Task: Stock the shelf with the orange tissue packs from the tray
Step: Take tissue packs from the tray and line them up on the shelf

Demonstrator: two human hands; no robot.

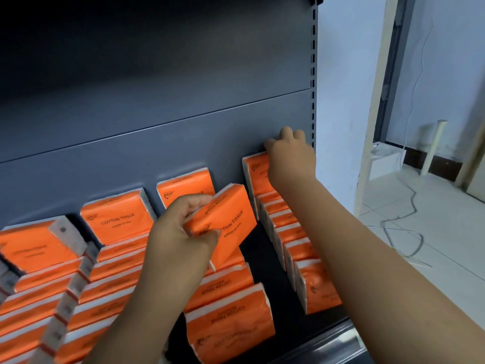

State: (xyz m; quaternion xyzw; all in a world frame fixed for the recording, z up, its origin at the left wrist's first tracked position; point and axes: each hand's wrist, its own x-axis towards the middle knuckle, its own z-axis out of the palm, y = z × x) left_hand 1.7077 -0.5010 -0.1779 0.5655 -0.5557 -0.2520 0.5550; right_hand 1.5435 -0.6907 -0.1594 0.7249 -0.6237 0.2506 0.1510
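Left hand [181, 232] pinches 1 orange pack [225, 219], tilted, over the row beside the dark gap on the shelf [265, 261]; I'd square it upright before sliding it down so the neighbours don't topple. Further back, the right hand [291, 158] curls over the rear pack [256, 177] of the right row, against the back panel [157, 153].

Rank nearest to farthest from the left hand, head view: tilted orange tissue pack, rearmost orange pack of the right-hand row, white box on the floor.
1. Tilted orange tissue pack: gripped in the left hand.
2. Rearmost orange pack of the right-hand row: back right, under the right hand.
3. White box: on the floor, far right.
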